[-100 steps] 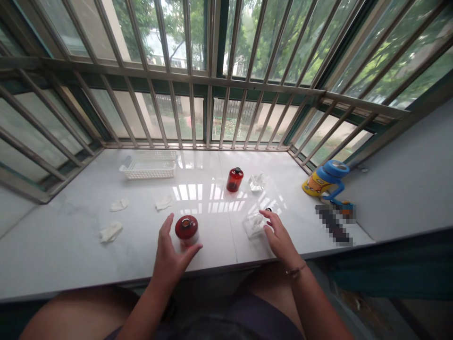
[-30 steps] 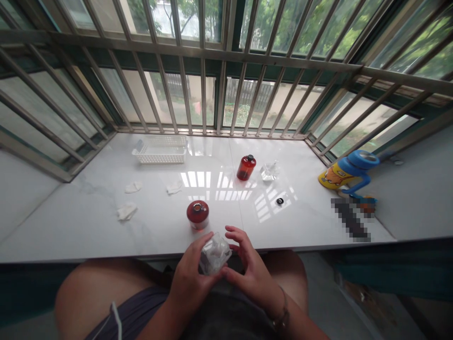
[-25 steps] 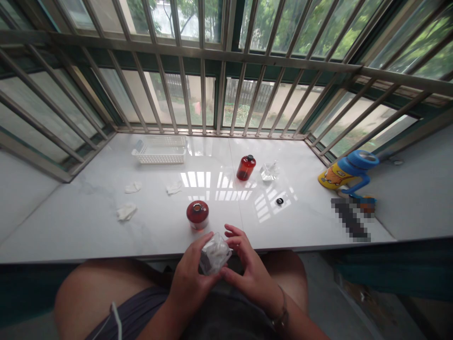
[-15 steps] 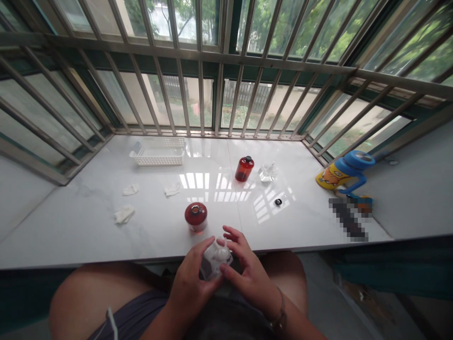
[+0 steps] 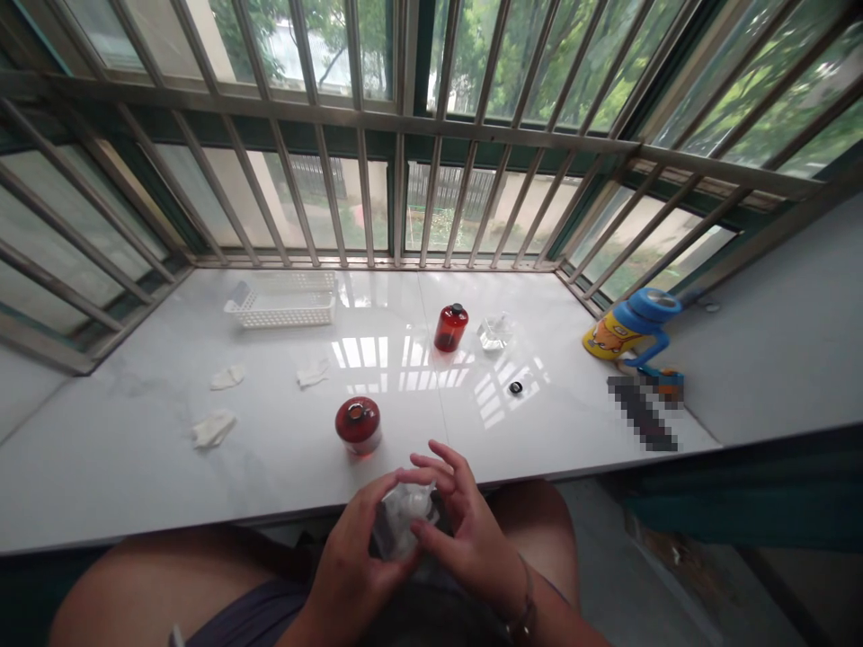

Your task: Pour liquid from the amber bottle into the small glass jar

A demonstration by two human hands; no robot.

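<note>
1. The clear bottle (image 5: pixel 403 521) is mostly covered: the left hand (image 5: pixel 351 571) wraps its near and left sides, and the right hand (image 5: pixel 465 530) closes over its right side and top, so only a small glassy patch shows between the fingers.
2. Its neck and opening are hidden behind the right hand's fingertips; whether it carries a cap cannot be told.
3. What shows of the bottle is colourless and see-through, with pale glints and a darker shade at its lower left; its outline is blurred.
4. It is held off the surface (image 5: pixel 135 449), just in front of the near edge and above the person's lap.
5. Both hands are grasping the bottle, left thumb and fingers curled round it, right fingers bent over it with the upper fingers spread.
6. Both forearms are cut off by the lower frame edge; a band sits on the right wrist.
7. On the surface just beyond the hands stands a squat red bottle (image 5: pixel 358 426) with its top open.
8. Farther back stands a taller red bottle (image 5: pixel 450 327) with a dark cap, and just beside it a second clear bottle (image 5: pixel 494 332), hard to make out against the reflections.
9. A small black cap (image 5: pixel 516 387) lies alone to the right.
10. A white basket (image 5: pixel 281 308) sits at the back left; crumpled white wipes (image 5: pixel 214 428) lie on the left part.
11. At the right edge lies a blue and yellow cup (image 5: pixel 627 328); the item beside it is pixelated.
</note>
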